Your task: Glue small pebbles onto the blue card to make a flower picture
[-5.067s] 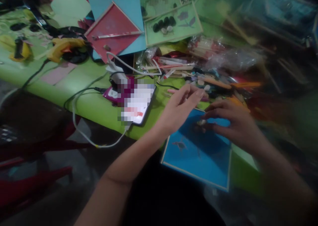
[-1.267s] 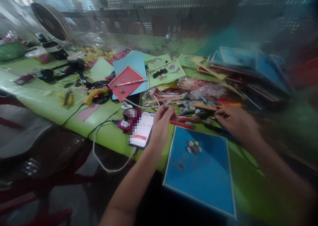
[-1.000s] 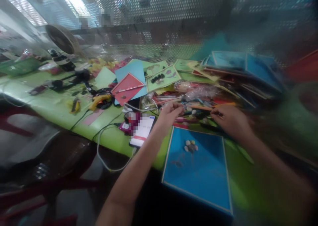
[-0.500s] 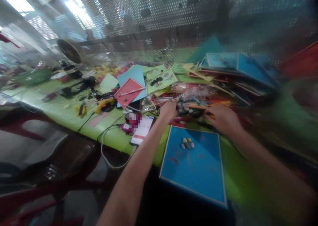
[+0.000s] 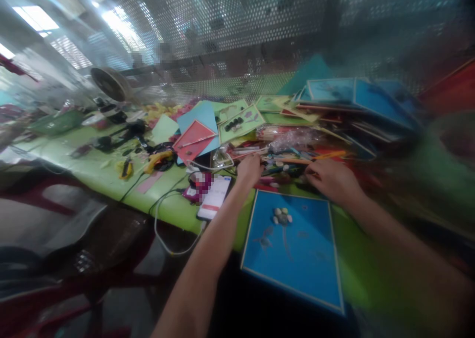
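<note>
A blue board (image 5: 297,268) with a pale border lies at the near edge of the green table (image 5: 178,214). Several pebbles (image 5: 282,216) form a flower head on it, above a drawn stem and leaves. Beyond the board, my left hand (image 5: 249,170) reaches into a heap of coloured sticks and pens (image 5: 285,161), its fingers bent and what they touch hidden. My right hand (image 5: 330,178) is at the heap's right side, fingers curled down beside an orange stick (image 5: 330,155); whether it grips anything is too blurred to tell.
Left of my left forearm lie a phone (image 5: 215,199) with a white cable and a yellow glue gun (image 5: 158,161). Behind are a red card (image 5: 195,141), green cards (image 5: 241,122) and a stack of blue boards (image 5: 382,103). A fan (image 5: 109,84) stands at the back left.
The view has shifted slightly, so the table's things appear a little further right. My left hand sits slightly lower and further left over the heap; my right hand has hardly moved.
</note>
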Available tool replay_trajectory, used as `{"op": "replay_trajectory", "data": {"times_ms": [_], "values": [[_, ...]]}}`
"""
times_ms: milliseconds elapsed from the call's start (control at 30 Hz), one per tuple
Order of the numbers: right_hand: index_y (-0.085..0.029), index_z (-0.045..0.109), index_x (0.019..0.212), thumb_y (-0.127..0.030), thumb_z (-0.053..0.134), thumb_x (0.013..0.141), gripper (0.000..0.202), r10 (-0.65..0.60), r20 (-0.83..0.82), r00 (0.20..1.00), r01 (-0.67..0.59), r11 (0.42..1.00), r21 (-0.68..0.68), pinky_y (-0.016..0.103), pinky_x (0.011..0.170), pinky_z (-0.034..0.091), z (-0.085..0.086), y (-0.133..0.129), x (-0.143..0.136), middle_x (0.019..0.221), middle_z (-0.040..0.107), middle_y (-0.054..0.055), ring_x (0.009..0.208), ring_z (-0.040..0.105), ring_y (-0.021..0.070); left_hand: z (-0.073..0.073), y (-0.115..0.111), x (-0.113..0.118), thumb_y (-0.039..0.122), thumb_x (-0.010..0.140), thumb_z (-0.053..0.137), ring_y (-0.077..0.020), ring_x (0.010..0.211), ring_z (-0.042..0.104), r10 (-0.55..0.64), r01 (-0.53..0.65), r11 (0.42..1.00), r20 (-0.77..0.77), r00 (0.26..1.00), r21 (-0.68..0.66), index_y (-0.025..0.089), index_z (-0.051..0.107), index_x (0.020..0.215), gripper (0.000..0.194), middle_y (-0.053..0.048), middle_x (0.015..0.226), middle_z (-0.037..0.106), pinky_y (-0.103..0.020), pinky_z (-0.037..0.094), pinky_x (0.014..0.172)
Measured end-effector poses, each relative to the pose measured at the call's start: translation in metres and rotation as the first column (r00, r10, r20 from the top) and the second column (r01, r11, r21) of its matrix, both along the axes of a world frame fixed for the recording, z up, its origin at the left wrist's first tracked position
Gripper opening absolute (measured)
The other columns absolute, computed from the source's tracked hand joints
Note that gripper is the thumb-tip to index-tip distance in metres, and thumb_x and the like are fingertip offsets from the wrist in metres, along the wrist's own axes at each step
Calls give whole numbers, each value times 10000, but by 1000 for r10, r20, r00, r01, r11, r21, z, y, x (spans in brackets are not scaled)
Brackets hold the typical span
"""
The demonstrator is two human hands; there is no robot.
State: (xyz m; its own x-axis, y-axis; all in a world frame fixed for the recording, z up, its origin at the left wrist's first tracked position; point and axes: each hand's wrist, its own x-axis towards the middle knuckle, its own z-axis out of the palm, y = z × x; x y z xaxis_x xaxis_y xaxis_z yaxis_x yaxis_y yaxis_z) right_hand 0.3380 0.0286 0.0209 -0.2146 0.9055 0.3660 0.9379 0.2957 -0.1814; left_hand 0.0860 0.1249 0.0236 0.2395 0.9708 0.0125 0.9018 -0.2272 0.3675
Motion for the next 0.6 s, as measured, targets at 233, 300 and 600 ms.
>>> {"op": "replay_trajectory", "data": {"times_ms": [233, 300, 600], "values": [[-224, 736, 822, -272, 609, 903, 159, 18, -64, 998, -17, 1000, 17, 390, 725, 472, 0, -1, 0, 888, 783, 116, 843, 700, 292, -7, 8, -4, 356, 1020, 704, -245, 1108, 708, 37, -47, 999, 308, 951, 26, 150, 695, 1218, 286, -96, 1234, 719, -470, 604, 978], [-229, 749, 872, -296, 633, 896, 136, 23, -209, 978, -28, 999, -18, 384, 724, 495, 2, -2, -5, 917, 799, 106, 850, 718, 289, -7, 5, -1, 286, 992, 709, -222, 990, 721, -1, -10, 1000, 412, 911, 23, 133, 715, 1095, 185, -66, 1056, 746, -411, 594, 923], [-199, 732, 1069, -539, 780, 829, 419, -101, -857, 505, -135, 971, -195, 415, 791, 609, 1, -6, -32, 962, 794, 83, 868, 741, 253, -4, -45, 32, 203, 902, 696, -180, 814, 677, -214, 267, 963, 739, 639, 48, 172, 690, 962, 68, -30, 894, 722, -306, 548, 793]]}}
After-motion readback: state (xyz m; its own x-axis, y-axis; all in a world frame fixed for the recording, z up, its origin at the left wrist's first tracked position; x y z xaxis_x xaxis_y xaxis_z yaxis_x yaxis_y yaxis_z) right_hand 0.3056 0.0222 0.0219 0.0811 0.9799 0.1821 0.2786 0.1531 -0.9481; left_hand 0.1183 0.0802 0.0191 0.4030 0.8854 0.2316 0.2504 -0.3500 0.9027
